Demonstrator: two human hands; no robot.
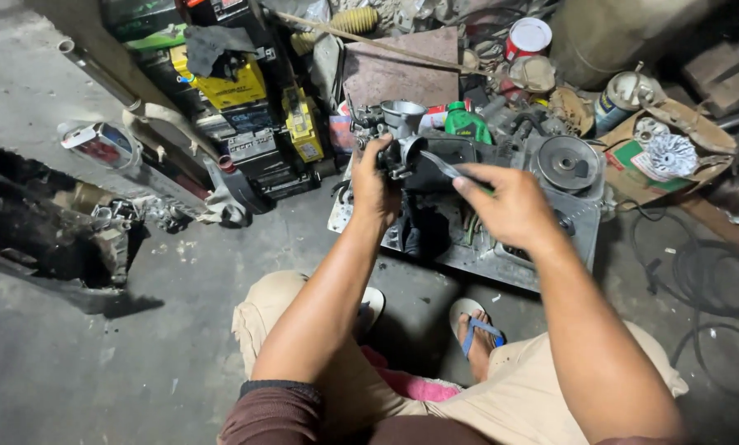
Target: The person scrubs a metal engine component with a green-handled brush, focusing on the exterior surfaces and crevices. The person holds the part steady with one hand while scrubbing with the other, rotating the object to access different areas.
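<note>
Gritty concrete floor (pixel 180 272), greasy metal carburetor (pixel 402 152)

A green plastic bottle (pixel 467 124) stands at upper centre of the frame, with a red-and-white round tin (pixel 527 37) above it. Yellow-and-black boxy batteries (pixel 229 82) are stacked at upper left, and a white finned fan wheel (pixel 671 154) lies in an open cardboard box (pixel 633 156) at upper right. Black cables (pixel 707 272) coil on the grey concrete floor (pixel 139 346) at right.

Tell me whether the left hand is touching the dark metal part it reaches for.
Touching. The head view shows the left hand wrapped around the dark metal part, fingers closed on it with no gap.
</note>
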